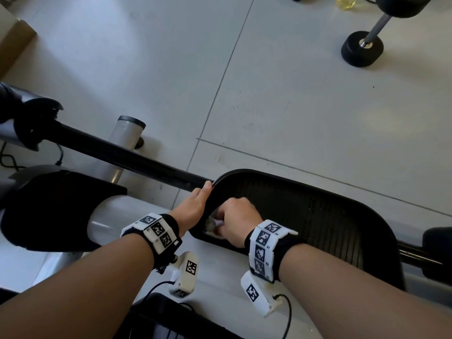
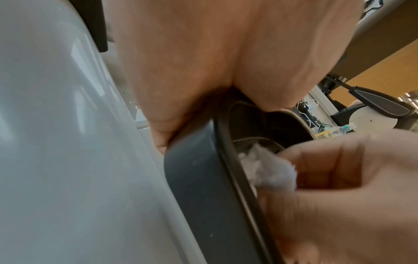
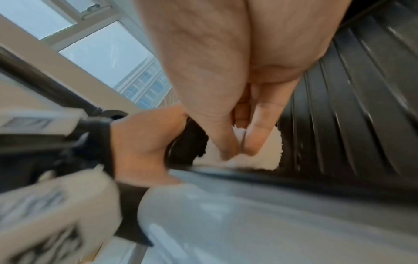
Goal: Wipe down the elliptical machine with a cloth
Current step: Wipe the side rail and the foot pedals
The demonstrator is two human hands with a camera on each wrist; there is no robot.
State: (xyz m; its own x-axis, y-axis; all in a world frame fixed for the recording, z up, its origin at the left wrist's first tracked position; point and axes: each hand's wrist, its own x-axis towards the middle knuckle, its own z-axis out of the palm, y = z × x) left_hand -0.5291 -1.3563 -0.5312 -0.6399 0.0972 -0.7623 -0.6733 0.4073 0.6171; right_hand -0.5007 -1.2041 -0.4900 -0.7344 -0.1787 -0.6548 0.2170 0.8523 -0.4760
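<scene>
A: At near corner of pedal (image 1: pixel 318 211), by the raised rim — right hand (image 1: pixel 238 220) bunched round cloth (image 1: pixel 212 223), fingers curled, pinching wad against the ribbed tread. Cloth touching tread, tucked right inside the rim wall.

B: And left hand (image 1: pixel 195 204)?

A: Clamped over the rim at that same end, thumb along the top edge, fingers hidden under/outside. Looks like steadying the pedal so no swing while rubbing.

B: Tips for doing this bit well?

A: Prob. best to run w/ the ribs, not across — grooves likely trap dust. Push wad hard into the corner where tread meets rim wall, then work out toward the far end. Keep that rim grip firm; pedal sits on a pivoting bar (image 1: pixel 127 155), could shift under pressure. Refold to a fresh face once grey.

B: Cloth — look?

A: Small, white-ish, fluffy/nappy, frayed edge per left wrist view (image 2: pixel 269 171). Crumpled, mostly swallowed by the fist; only a tuft showing. Soft, so should squash into grooves OK.

B: Pedal itself?

A: Black, long oval, ribbed inside, glossy rim. Grey housing (image 1: pixel 107 223) just beside near edge. Rest of tread toward far end not yet touched by the look of it — can't tell dirt level, too dark.
</scene>
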